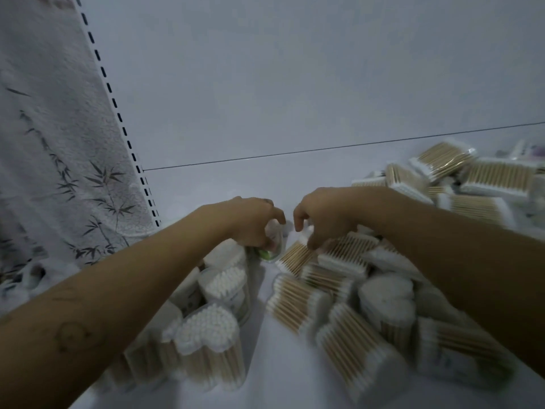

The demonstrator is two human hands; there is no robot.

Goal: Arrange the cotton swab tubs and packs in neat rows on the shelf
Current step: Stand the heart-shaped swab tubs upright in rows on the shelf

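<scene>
both arms stretched out over a white shelf (206, 184). left hand (253, 222) curled round a small clear tub (272, 246) with a green patch, at the far end of a line of upright tubs (224, 283) running near-left. right hand (321, 219) just beside it, fingers bent down onto a flat pack (295, 258) of wooden swabs, touching its top; whether actually gripped, cannot tell. more packs (298, 302) heaped loosely to the right, another pile (472, 175) far right by the back wall. bamboo-print cloth (59, 149) hanging at left.
</scene>
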